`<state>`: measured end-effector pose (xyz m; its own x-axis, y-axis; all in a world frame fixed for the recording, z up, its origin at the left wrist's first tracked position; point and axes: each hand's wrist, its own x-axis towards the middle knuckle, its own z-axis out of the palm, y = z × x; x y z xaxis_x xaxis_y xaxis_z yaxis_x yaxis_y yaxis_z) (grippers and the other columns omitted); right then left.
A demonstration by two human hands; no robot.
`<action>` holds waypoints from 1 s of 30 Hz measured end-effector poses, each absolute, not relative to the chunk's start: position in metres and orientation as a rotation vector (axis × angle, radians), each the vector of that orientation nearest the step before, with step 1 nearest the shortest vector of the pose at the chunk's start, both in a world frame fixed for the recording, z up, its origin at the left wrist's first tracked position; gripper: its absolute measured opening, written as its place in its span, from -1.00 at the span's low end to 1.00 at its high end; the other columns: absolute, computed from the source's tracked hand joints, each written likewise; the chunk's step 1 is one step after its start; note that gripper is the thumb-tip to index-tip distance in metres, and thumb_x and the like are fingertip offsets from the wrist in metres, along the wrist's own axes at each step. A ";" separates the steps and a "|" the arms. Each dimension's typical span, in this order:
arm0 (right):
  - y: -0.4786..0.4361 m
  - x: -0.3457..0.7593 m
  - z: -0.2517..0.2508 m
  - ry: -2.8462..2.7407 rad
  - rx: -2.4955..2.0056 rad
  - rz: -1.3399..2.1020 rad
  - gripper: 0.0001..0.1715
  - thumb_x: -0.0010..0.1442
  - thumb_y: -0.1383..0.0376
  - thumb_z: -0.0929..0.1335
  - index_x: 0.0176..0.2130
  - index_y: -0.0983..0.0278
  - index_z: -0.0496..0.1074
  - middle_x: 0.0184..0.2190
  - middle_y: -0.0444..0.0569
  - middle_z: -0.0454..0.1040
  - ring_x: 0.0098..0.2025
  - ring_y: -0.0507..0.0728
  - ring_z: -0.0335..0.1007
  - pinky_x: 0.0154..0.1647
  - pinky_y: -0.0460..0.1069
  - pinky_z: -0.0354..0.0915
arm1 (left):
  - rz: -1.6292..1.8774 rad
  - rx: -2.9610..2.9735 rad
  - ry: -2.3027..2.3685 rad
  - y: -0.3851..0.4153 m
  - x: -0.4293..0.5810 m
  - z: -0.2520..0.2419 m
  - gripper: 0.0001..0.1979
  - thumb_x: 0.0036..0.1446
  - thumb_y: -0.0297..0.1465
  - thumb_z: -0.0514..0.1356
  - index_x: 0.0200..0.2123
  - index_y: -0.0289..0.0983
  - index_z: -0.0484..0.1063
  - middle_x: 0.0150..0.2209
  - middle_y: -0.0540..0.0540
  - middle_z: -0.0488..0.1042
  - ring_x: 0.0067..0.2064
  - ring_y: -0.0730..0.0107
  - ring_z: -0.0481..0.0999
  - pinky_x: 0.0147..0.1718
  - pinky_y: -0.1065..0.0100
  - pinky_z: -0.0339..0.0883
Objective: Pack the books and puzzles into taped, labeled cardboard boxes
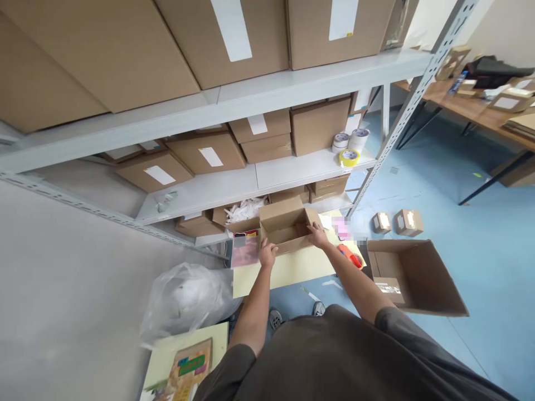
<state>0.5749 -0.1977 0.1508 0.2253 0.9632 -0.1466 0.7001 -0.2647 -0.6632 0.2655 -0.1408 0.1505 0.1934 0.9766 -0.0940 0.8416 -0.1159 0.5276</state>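
Note:
A small cardboard box (288, 245) stands on the pale yellow table with its flaps up, and its inside shows bare brown walls. My left hand (268, 253) grips the near left corner of this box. At its right side my right hand (318, 235) is closed over the wall, fingers partly hidden by the cardboard. Left of the box lies a pink sheet (244, 253) with a dark red and black item at its top. An orange-red tape dispenser (350, 256) rests on the table close to my right forearm.
A metal shelf rack (267, 103) with several cartons rises ahead. Tape rolls (349, 157) sit on its middle level. A large carton (422, 273) stands at the right, two small parcels (408, 221) on the floor behind it. A plastic bag (188, 298) is at the left.

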 end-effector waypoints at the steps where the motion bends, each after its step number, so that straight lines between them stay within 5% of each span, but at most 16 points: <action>1: -0.201 0.570 0.149 -1.564 -2.037 0.786 -0.09 0.06 0.38 0.51 0.38 0.22 0.44 0.51 0.26 0.17 0.54 0.43 0.07 0.47 0.26 0.15 | 0.405 2.002 1.713 -0.149 0.259 0.150 -0.90 0.29 -0.39 0.33 -0.20 -0.19 0.69 0.48 -0.22 0.31 0.46 -0.02 0.36 0.36 0.09 0.30; 13: -0.291 0.562 0.114 -1.391 -2.126 0.719 -0.08 0.12 0.36 0.45 0.44 0.25 0.36 0.57 0.25 0.03 0.61 0.42 -0.05 0.49 0.25 0.19 | 0.357 2.024 1.600 -0.228 0.271 0.142 -0.91 0.26 -0.40 0.39 -0.19 -0.17 0.72 0.54 -0.16 0.21 0.53 0.03 0.24 0.40 0.13 0.30; 25: -0.322 0.551 0.127 -1.225 -2.101 0.799 0.00 0.08 0.34 0.42 0.47 0.23 0.29 0.55 0.21 0.09 0.56 0.41 0.08 0.46 0.22 0.24 | 0.329 1.962 1.543 -0.238 0.262 0.140 -0.84 0.26 -0.31 0.41 -0.11 -0.16 0.71 0.56 -0.14 0.15 0.59 -0.09 0.04 0.48 0.00 0.17; 30: -0.312 0.542 0.140 -1.145 -2.115 0.724 0.04 0.10 0.28 0.44 0.50 0.26 0.21 0.53 0.24 0.13 0.61 0.48 -0.10 0.55 0.35 0.08 | 0.347 1.990 1.532 -0.242 0.258 0.143 -0.63 0.22 -0.36 0.40 0.10 -0.14 0.67 0.55 -0.16 0.18 0.60 -0.11 0.00 0.52 -0.07 0.05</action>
